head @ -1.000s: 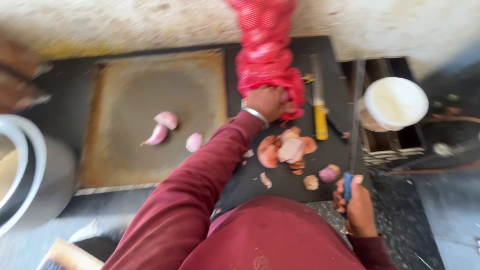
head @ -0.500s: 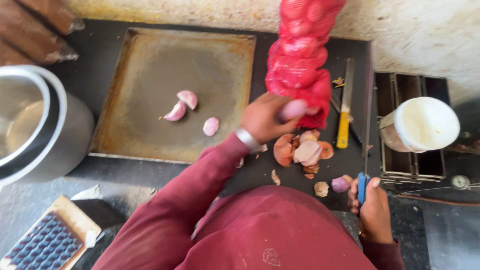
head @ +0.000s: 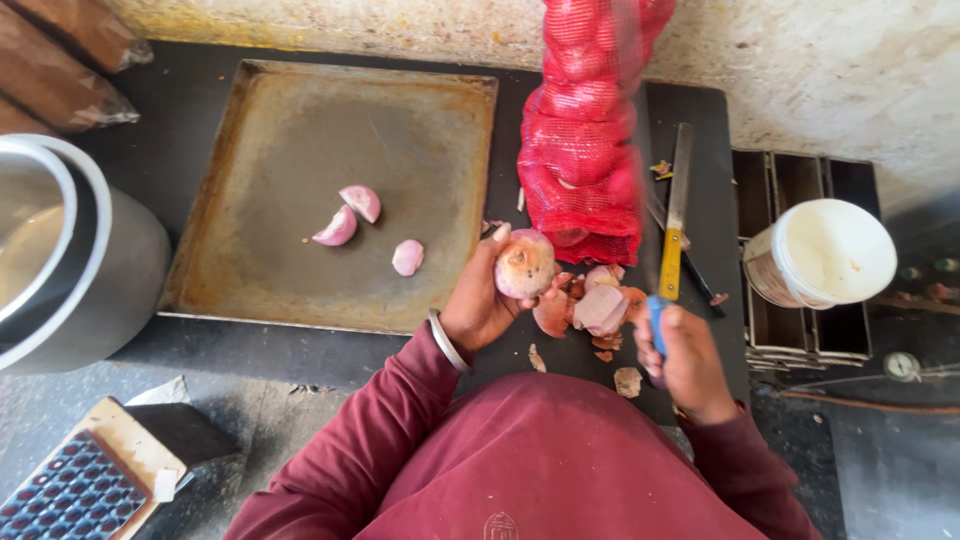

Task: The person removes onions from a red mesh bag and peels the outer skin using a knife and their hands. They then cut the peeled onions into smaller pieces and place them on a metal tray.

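Onion, whole, pinkish skin w/ dark specks, sits in the left hand, held up off the black table just below the red mesh sack. Fingers curl round it from underneath & from its 9 o'clock side; thumb tip shows at its 10 o'clock, fingertips peek out at approx 4 o'clock. Palm cups the bottom, so grip is closed on the onion, not clenched tight. Metal bangle on that wrist.

Right hand at 4 o'clock from the onion, well apart from it, fist wrapped on a blue-handled knife; blade is blurred, runs up toward 12 o'clock past the sack. Can't tell the edge direction.

Betw. the two hands: heap of onion peels on the table, w/ loose scraps nearer the body.

Second knife, yellow handle, lies flat at 2 o'clock from the onion, blade pointing to 12.

Metal tray at 9–10 o'clock from the onion holds three cut onion pieces. Far left: steel pot. Far right: white bucket. Maroon sleeves on both arms.
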